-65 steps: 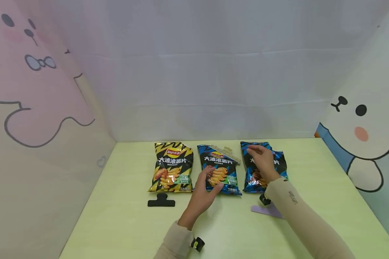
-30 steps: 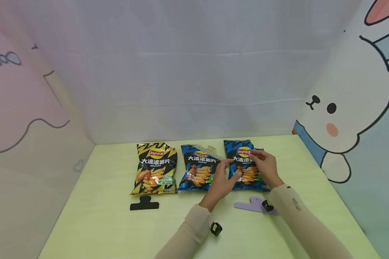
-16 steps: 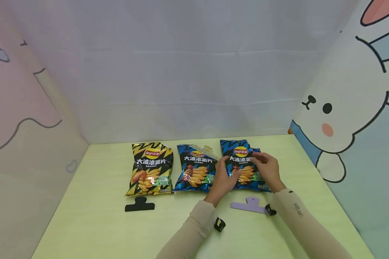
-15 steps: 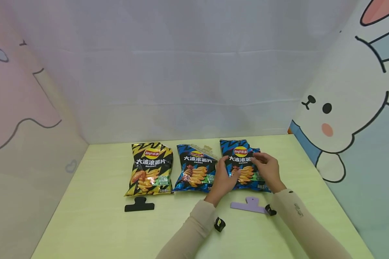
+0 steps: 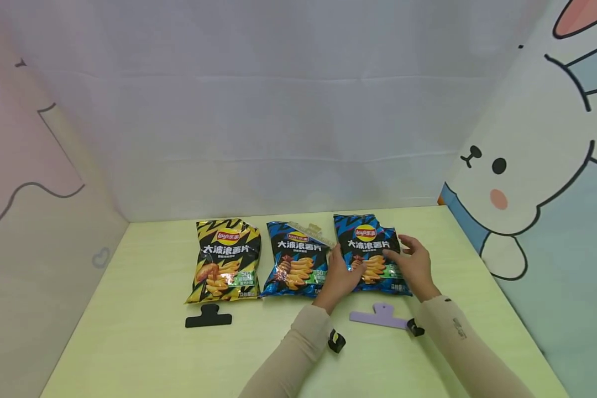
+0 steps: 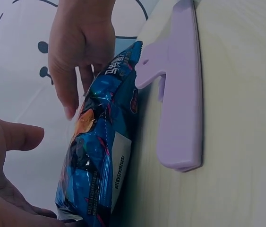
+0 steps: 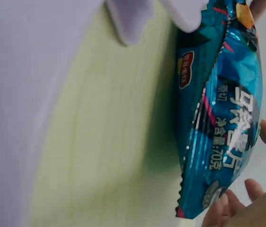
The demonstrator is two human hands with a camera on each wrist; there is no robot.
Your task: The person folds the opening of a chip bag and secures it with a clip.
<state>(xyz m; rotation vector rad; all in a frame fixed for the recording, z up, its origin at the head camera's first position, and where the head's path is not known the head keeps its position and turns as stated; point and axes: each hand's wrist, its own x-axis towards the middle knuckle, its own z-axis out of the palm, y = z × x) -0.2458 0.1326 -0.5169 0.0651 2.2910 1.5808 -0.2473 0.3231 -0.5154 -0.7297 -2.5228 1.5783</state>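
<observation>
A blue-and-black bag of potato chips lies at the right, its upper right corner notched. My left hand is at its left side, fingers along the edge and thumb toward its front. At its right edge is my right hand, with thumb near the front and fingers spread. In the left wrist view the left thumb stands apart from the bag. The right wrist view shows the bag's printed bottom with right fingertips beside it. A purple bag clip lies in front of the bag.
A second blue chip bag, with a pale translucent clip across its upper right corner, lies in the middle. Left of it is a yellow-and-black chip bag, with a black clip in front. A fabric backdrop rises behind the table.
My left hand moved from the middle bag to the right bag's left side. My right hand slid from that bag's top down to its right edge and its fingers spread. The view turned right.
</observation>
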